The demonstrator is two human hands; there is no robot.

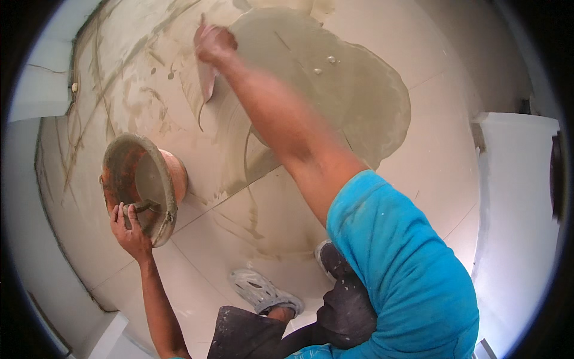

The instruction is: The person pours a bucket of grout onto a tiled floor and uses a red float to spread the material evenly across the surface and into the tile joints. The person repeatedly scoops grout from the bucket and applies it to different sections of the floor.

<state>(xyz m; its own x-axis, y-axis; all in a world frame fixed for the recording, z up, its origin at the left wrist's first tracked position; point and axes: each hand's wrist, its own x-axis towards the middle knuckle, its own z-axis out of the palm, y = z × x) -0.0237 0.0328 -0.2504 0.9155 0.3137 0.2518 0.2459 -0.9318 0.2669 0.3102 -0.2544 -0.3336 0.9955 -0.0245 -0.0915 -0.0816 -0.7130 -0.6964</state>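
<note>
My right hand [215,43], slightly blurred, reaches far out over the floor, closed round a trowel. The trowel's blade [207,84] shows below the fist, close to the floor; its handle is mostly hidden in my fingers. Wet grey-green slurry [335,90] spreads in a wide puddle right of the trowel. At the left, my left hand [133,236] grips the near rim of a mortar-crusted orange bucket [176,173]. The bucket is tilted, with some grey mix inside. A dark, crusted handle-like piece [143,206] lies in it by my fingertips.
Pale floor tiles [275,203] carry smears and streaks of slurry. White walls [517,191] stand at the right and left. A thin cord [75,113] lies along the left wall. My grey clog [260,290] is planted near the bottom centre.
</note>
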